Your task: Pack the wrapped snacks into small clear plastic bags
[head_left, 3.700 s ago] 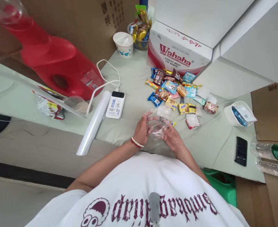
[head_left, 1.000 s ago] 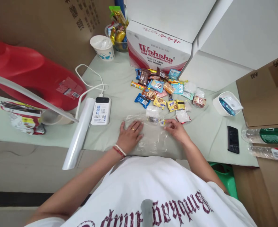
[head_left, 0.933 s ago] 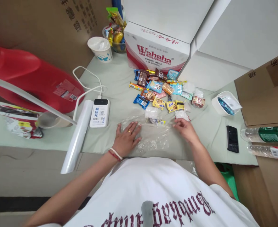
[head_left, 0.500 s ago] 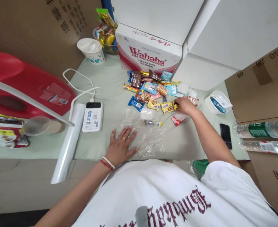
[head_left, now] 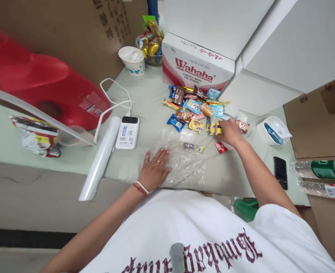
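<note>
My left hand [head_left: 155, 169] lies flat, fingers spread, on the edge of a thin clear plastic bag [head_left: 188, 167] on the table. My right hand [head_left: 230, 132] is at the right side of a snack pile, fingers closed on a yellow snack packet [head_left: 213, 128]; its fingertips are partly hidden. Left of that hand is another yellow cookie packet [head_left: 196, 125], with a blue packet [head_left: 175, 122] farther left. A thin yellow-and-dark snack stick [head_left: 192, 147] rests on the plastic. Below my right hand lies a small red packet [head_left: 220, 147].
Behind the pile stands a Wahaba-style water carton [head_left: 197, 70]. To the left are a white power bank [head_left: 128, 132] with cable, a plastic roll [head_left: 100, 159] and a red jug [head_left: 56, 91]. To the right are a white tub [head_left: 262, 131], a phone [head_left: 280, 172] and bottles [head_left: 323, 168].
The view has shifted, so the scene sits farther right. The yellow packet by my right hand has turned and drawn closer into the fingers. My left hand stays flat on the plastic.
</note>
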`<control>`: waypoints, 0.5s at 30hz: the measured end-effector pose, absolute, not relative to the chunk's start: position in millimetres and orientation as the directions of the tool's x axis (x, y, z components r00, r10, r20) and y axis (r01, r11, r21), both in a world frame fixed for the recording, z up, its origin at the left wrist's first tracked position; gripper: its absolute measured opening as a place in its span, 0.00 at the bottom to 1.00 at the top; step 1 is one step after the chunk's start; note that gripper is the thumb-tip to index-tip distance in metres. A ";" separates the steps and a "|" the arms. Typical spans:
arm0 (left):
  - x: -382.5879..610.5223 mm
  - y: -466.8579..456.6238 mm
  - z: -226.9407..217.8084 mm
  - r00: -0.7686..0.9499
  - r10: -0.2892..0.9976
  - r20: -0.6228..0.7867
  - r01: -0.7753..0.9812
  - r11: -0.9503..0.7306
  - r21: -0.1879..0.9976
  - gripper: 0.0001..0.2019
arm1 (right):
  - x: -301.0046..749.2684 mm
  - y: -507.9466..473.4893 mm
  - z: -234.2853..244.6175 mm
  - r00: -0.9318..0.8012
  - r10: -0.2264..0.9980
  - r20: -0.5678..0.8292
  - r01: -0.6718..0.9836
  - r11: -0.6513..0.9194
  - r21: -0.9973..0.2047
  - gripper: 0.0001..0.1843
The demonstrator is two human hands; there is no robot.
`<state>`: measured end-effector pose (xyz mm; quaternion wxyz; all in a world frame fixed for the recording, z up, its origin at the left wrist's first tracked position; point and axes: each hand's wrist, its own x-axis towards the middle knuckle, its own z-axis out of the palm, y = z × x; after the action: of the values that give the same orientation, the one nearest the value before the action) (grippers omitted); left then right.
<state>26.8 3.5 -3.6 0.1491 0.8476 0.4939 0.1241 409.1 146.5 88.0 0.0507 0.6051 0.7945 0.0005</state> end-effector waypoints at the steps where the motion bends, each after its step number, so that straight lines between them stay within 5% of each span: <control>1: 27.8 2.7 -3.4 0.475 0.878 0.064 0.803 -0.462 0.376 0.32 | 409.8 138.4 96.6 -0.241 0.970 0.011 0.970 0.240 0.040 0.26; 5: 31.4 0.8 -1.6 0.475 0.878 0.057 0.807 -0.460 0.371 0.33 | 368.6 97.9 123.4 -0.340 0.902 0.266 0.892 0.399 -0.212 0.32; 9: 31.4 -4.4 0.5 0.473 0.880 0.045 0.817 -0.457 0.352 0.35 | 297.3 64.6 99.1 -0.650 0.760 0.021 0.641 0.562 -0.523 0.30; 12: 24.6 -10.8 0.5 0.447 0.894 0.038 0.833 -0.431 0.347 0.35 | 293.2 56.7 67.0 -0.528 0.837 -0.145 0.775 0.405 -0.484 0.27; 15: 14.9 -15.0 -0.7 0.434 0.900 0.044 0.831 -0.419 0.367 0.36 | 327.8 55.3 59.8 -0.323 0.936 -0.138 0.893 0.254 -0.371 0.27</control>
<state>14.9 -15.0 -0.7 0.1469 0.8340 0.5187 0.1177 327.8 55.3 59.8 -0.0553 0.5791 0.7899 -0.1943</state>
